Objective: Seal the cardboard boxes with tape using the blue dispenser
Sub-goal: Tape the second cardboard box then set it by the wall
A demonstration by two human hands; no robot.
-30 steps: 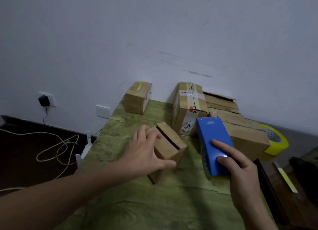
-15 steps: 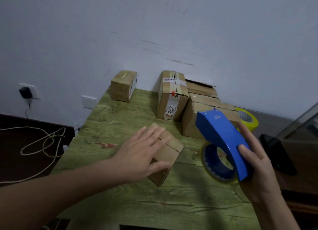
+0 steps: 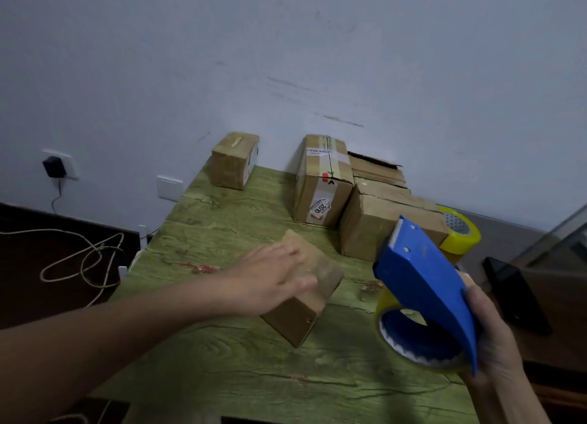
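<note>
A small cardboard box (image 3: 298, 315) lies at an angle in the middle of the green wood-grain table (image 3: 222, 369). My left hand (image 3: 273, 277) rests on its top with the fingers spread flat and the thumb along the near side. To the right, my right hand (image 3: 495, 338) grips the blue tape dispenser (image 3: 425, 284) from below and lifts it off the table. Its toothed blade points up and away, and its roll of clear tape hangs underneath.
Several more cardboard boxes stand along the wall: one small box (image 3: 233, 160) at the back left, a labelled upright box (image 3: 320, 182) and a wide box (image 3: 378, 223) beside it. A yellow tape roll (image 3: 460, 233) sits behind them. A dark object (image 3: 514, 296) lies off the table's right edge.
My right hand has lifted the blue dispenser from the table and tilted it blade-up. My left hand has stayed flat on the small box, which has turned a little.
</note>
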